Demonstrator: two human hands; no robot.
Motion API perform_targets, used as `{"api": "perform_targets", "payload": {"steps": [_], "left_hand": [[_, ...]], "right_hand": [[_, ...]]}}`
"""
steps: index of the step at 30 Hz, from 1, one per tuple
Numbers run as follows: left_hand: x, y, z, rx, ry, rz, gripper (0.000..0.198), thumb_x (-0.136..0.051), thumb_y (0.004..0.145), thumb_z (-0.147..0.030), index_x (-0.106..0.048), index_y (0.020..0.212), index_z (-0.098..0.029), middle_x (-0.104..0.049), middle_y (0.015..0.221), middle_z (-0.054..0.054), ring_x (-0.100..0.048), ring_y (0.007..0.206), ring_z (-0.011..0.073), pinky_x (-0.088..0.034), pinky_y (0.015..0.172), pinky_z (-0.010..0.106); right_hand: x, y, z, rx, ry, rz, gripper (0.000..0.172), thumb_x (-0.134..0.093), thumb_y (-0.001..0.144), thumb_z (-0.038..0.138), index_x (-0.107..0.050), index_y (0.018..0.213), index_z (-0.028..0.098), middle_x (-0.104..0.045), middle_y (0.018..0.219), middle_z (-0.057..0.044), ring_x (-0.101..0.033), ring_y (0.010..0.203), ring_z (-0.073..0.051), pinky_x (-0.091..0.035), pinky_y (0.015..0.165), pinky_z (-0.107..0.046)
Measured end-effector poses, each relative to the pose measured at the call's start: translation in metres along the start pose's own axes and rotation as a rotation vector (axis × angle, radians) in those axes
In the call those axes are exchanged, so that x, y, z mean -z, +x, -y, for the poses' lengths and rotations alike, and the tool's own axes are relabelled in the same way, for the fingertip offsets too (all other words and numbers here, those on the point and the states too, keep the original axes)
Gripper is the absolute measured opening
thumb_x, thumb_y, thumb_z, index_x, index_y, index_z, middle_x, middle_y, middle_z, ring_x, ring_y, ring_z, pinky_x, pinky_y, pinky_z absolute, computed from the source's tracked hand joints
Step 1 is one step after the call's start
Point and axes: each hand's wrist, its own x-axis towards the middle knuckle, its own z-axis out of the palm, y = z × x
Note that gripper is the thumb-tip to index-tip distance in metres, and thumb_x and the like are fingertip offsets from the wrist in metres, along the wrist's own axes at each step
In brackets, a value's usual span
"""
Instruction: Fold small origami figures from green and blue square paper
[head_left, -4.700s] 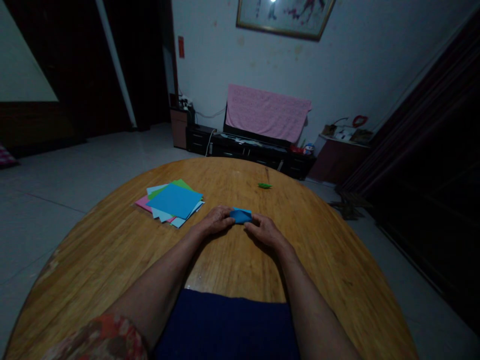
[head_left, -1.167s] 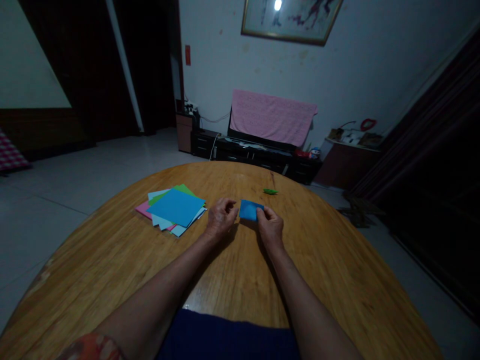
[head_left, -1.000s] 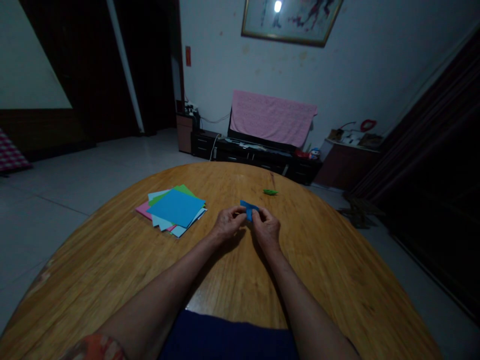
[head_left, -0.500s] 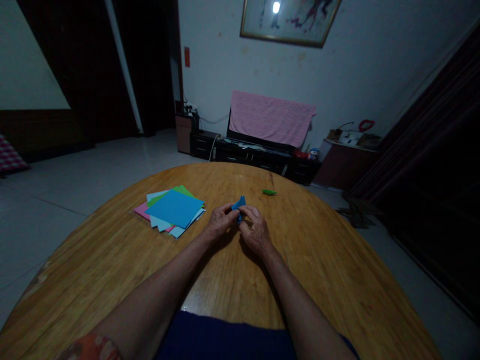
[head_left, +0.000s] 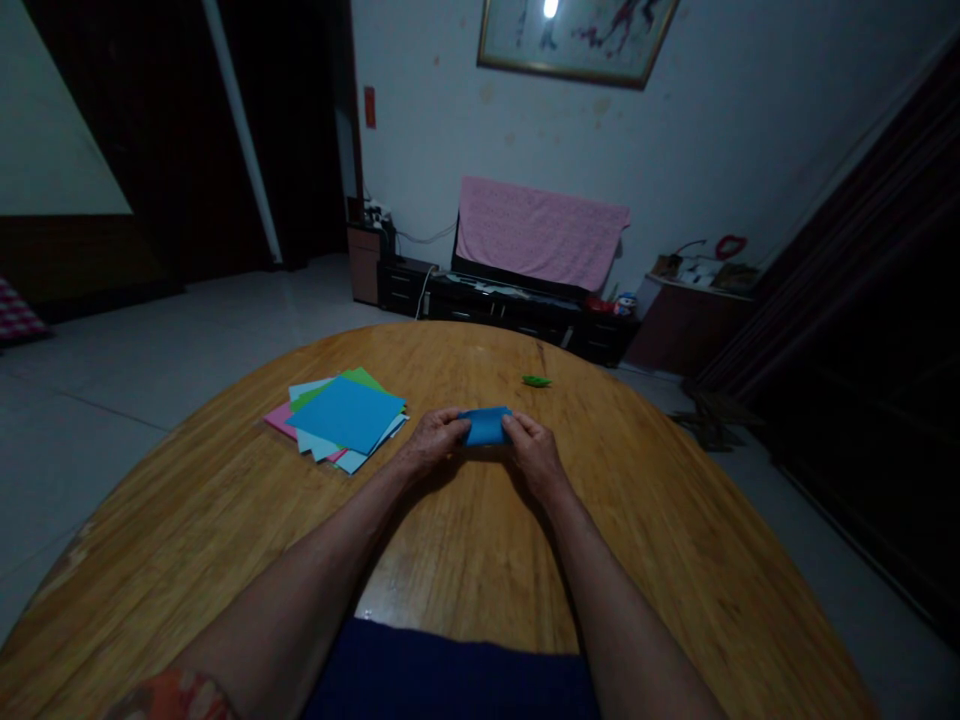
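Between my hands is a small folded piece of blue paper, stretched out as a flat rectangle above the table. My left hand pinches its left end, thumb on top. At the right end, my right hand grips it the same way; the fingers beneath the paper are hidden. To the left lies a fanned stack of coloured paper sheets, blue on top with green, pale blue and pink edges showing. A small green folded paper piece rests beyond my right hand.
The round wooden table spreads around my forearms. Past its far edge, a pink cloth drapes over a screen on a low black cabinet. A side cabinet with assorted items stands at the right.
My hands have moved apart, the right one shifting rightward. The blue paper, crumpled upright between my fingers before, is now spread into a flat rectangle.
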Motion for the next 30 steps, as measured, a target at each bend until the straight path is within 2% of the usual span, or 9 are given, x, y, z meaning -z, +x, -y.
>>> {"api": "perform_targets", "payload": {"steps": [8,16,30], "left_hand": [[0.0009,0.0030,0.0073,0.021,-0.057,0.002,0.024,-0.060,0.069,-0.032,-0.065,0.085,-0.015,-0.052,0.060,-0.002,-0.042,0.048,0.0081,-0.030,0.047,0.022],[0.0037,0.0029,0.0069,-0.008,-0.015,0.004,0.026,-0.061,0.070,-0.036,-0.065,0.083,-0.014,-0.054,0.061,-0.001,-0.044,0.050,0.0083,-0.031,0.048,0.022],[-0.0004,-0.0008,0.0006,0.009,-0.001,-0.012,0.023,-0.063,0.069,-0.037,-0.061,0.076,-0.015,-0.051,0.058,-0.003,-0.043,0.048,0.0080,-0.031,0.047,0.021]], "right_hand": [[0.0004,-0.0024,0.0004,-0.040,0.033,-0.047,0.048,-0.070,0.067,0.049,-0.075,0.095,0.010,-0.070,0.082,-0.004,-0.061,0.078,-0.020,-0.047,0.072,-0.029],[0.0001,-0.0025,0.0007,-0.053,0.041,-0.063,0.050,-0.074,0.063,0.049,-0.075,0.096,0.012,-0.073,0.089,-0.007,-0.064,0.087,-0.024,-0.049,0.080,-0.034],[0.0001,-0.0004,-0.0046,-0.061,0.043,-0.065,0.051,-0.074,0.064,0.050,-0.075,0.097,0.011,-0.073,0.091,-0.007,-0.066,0.089,-0.025,-0.050,0.080,-0.034]]}}
